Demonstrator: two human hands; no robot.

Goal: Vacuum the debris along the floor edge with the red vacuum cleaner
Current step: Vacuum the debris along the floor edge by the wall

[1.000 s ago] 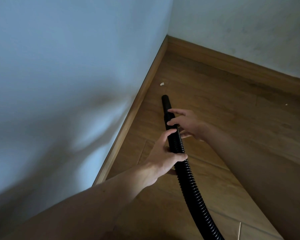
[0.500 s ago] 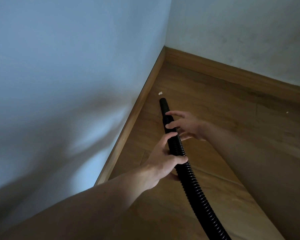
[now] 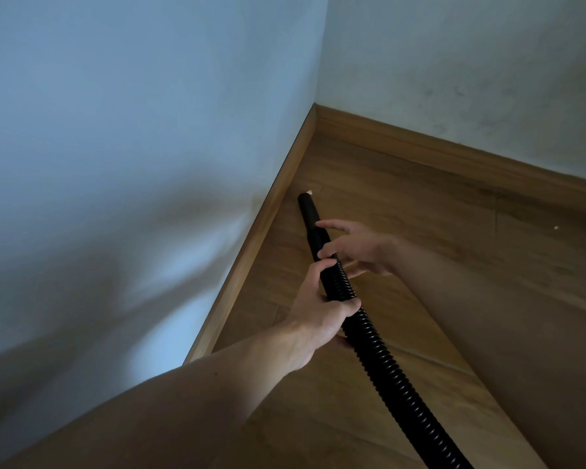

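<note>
The black hose is crossing mid-frame, its nozzle pointing at a pale scrap just beside the tip.

The left hand is gripping the ribbed hose, fingers curled round it; the right hand is laying nearly straight fingers across it nearer the nozzle. Likely light and floppy, the hose is asking for a hold close to its stiff nozzle. The skirting board is running along the left; a second fleck is lying on the floor, far right.

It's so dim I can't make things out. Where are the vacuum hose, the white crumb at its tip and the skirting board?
vacuum hose [image 3: 393,377], head view, on its ribbed stretch.
white crumb [image 3: 309,191], head view, on the speck at the hose's tip.
skirting board [image 3: 253,245], head view, on the left wall's wooden strip.
</note>
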